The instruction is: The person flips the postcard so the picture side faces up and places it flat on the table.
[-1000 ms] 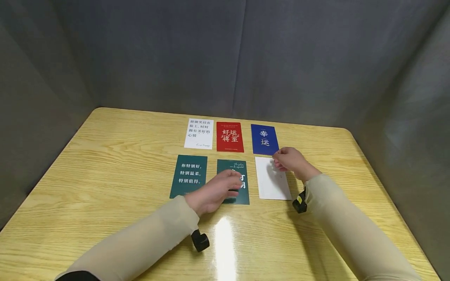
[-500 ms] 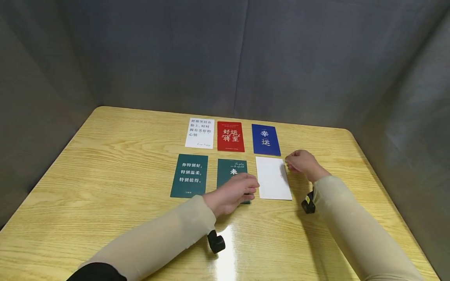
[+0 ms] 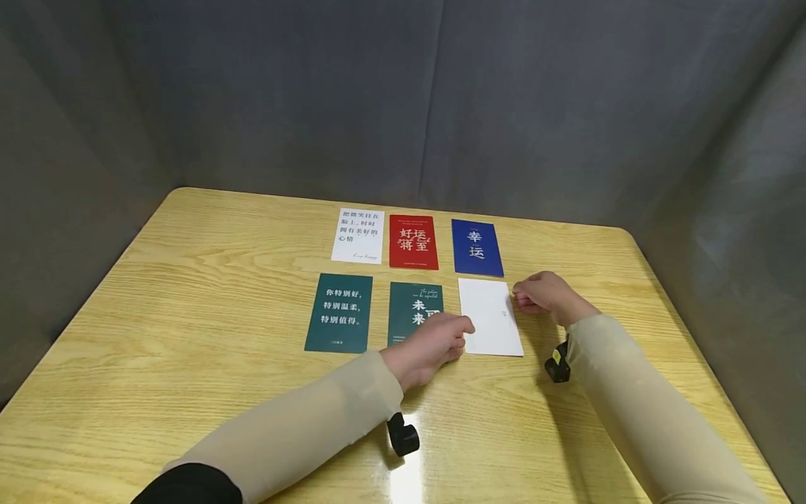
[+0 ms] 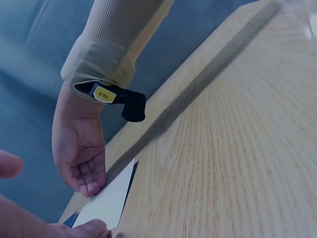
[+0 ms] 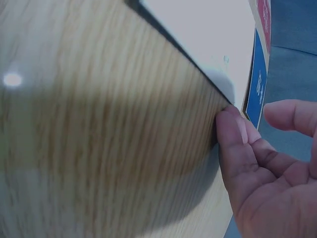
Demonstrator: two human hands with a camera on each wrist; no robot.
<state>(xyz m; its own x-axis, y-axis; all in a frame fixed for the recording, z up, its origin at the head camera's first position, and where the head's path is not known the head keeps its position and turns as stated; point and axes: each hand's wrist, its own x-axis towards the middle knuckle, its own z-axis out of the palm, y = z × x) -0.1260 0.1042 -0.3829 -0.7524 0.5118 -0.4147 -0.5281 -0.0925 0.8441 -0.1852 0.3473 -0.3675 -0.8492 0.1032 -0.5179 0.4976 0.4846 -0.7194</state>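
Note:
A white card [image 3: 490,318] with tiny print near its right edge lies flat at the right of the near row. My left hand [image 3: 431,348] rests at the card's left edge and covers part of a green card [image 3: 412,301]. In the left wrist view its fingertips [image 4: 94,229] are by a card corner, thumb apart. My right hand [image 3: 546,297] is at the opposite edge, near the upper corner. There, in the right wrist view, fingertips [image 5: 229,121] touch the white card's corner and the thumb [image 5: 285,113] stands away. Neither hand pinches the card.
Behind lie a white card with text [image 3: 357,236], a red card [image 3: 413,242] and a blue card [image 3: 477,248]. Another green card [image 3: 338,313] is at the left of the near row. Grey curtains [image 3: 403,105] surround the wooden table [image 3: 189,294].
My left hand has moved right, from over the middle green card to the white card's left edge. My right hand has shifted right, from over the white card's top to its right edge.

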